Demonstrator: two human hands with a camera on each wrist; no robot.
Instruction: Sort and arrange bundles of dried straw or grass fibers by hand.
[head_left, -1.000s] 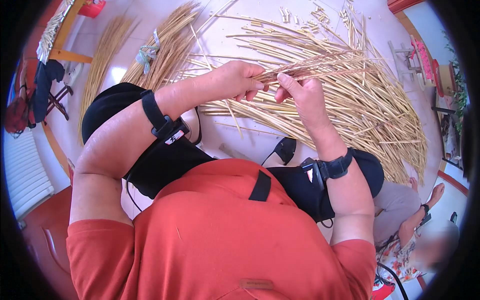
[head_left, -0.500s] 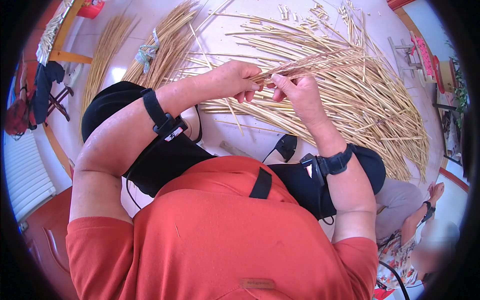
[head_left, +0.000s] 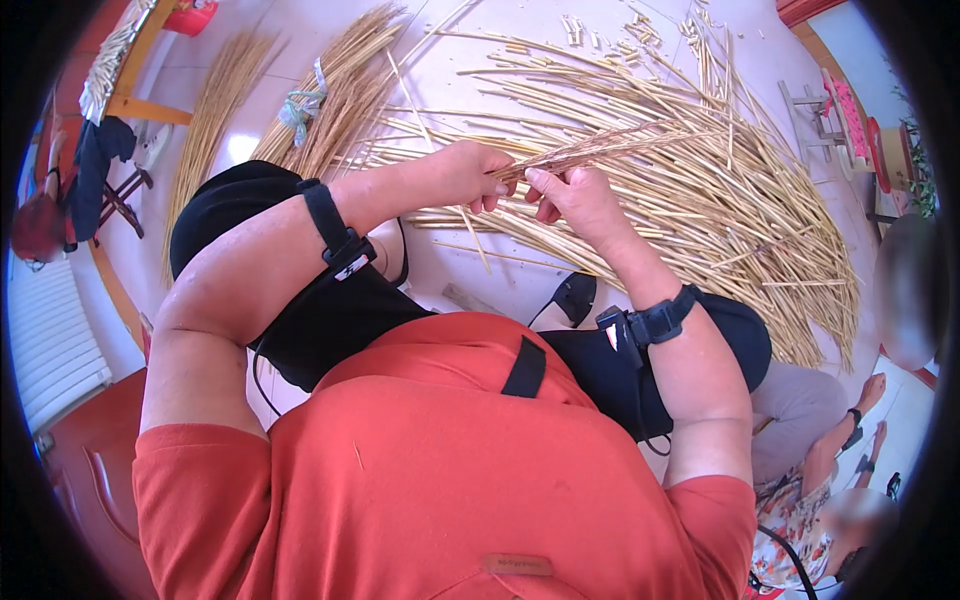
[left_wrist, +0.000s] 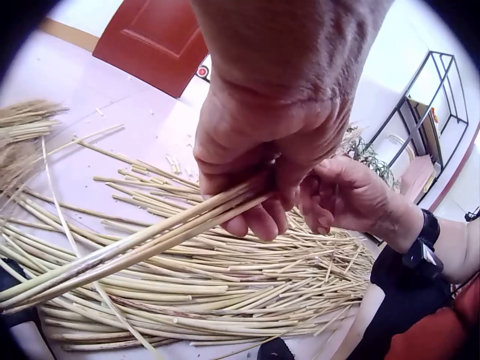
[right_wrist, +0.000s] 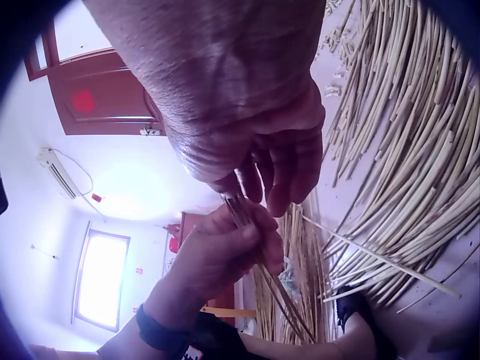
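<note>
My left hand [head_left: 462, 175] grips a small bundle of straw stalks [left_wrist: 150, 244]. In the left wrist view the bare stalks run out from under its curled fingers toward the lower left. The brownish feathery heads [head_left: 600, 148] of the bundle point right, over a big pile of straw in the head view. Close beside the left hand, my right hand [head_left: 585, 205] pinches the bundle near the base of the heads, thumb on top. The right wrist view shows the right fingers [right_wrist: 289, 176] bent just above the left hand, partly hiding the pinch.
Pale cut stalks [head_left: 690, 230] spread widely over the floor ahead. A sheaf tied with a cloth strip [head_left: 297, 115] and a loose sheaf [head_left: 215, 110] lie to the left. Short cut pieces [head_left: 640, 40] are scattered beyond the pile. Another person [head_left: 805, 500] sits at the right.
Both hands have shifted slightly left and toward the body, the bundle with them. The right hand keeps its pinch beside the left. A dark blurred shape has appeared at the far right.
</note>
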